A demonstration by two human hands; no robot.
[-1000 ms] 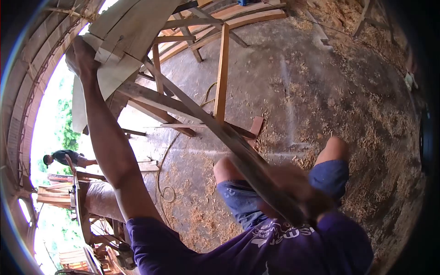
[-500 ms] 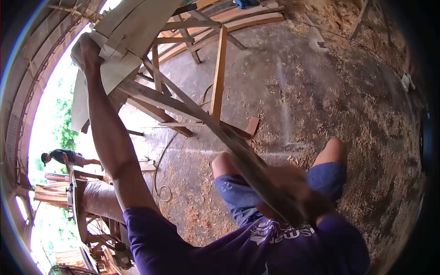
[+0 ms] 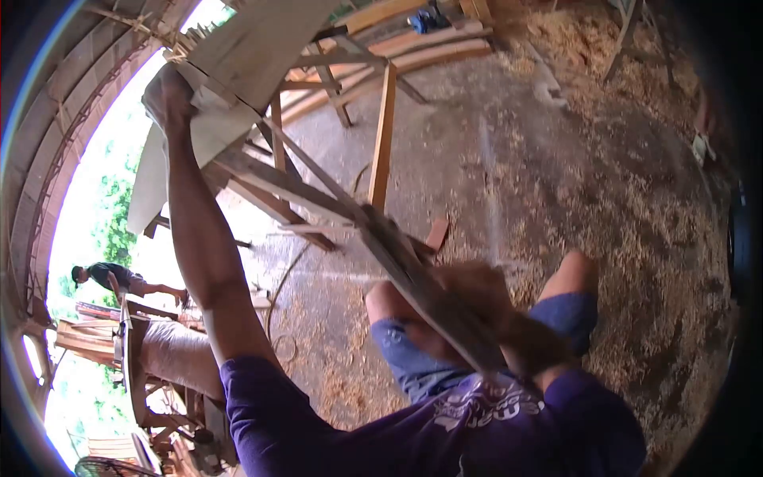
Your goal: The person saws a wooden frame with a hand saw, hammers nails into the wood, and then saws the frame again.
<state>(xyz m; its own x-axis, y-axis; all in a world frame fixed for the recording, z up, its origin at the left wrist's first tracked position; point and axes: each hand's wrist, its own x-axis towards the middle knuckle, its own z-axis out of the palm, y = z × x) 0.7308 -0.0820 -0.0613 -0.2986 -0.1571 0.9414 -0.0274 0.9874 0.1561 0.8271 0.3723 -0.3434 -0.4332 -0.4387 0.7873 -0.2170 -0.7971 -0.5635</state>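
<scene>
My left hand (image 3: 168, 99) is closed on the near left edge of a wide, pale wooden board (image 3: 250, 52), with my arm stretched out straight. A dark line, like a cut, crosses the board beside that hand. My right hand (image 3: 477, 298), smeared by motion, is wrapped round the rear part of a long saw (image 3: 417, 286) in front of my lap. The saw slants up and left, and its narrow front end reaches the board's edge by the dark line. Its teeth cannot be made out.
Wooden trestle legs (image 3: 382, 135) stand beneath and beside the board. Long planks (image 3: 445, 54) lie behind them. Wood shavings (image 3: 636, 215) cover much of the floor, where a reddish block (image 3: 437, 235) and a cable (image 3: 280, 290) lie. Another person (image 3: 111, 276) is at the far left.
My right hand and the saw have moved forward and left, toward the board. My left hand stays on the board's edge; the whole view has shifted slightly.
</scene>
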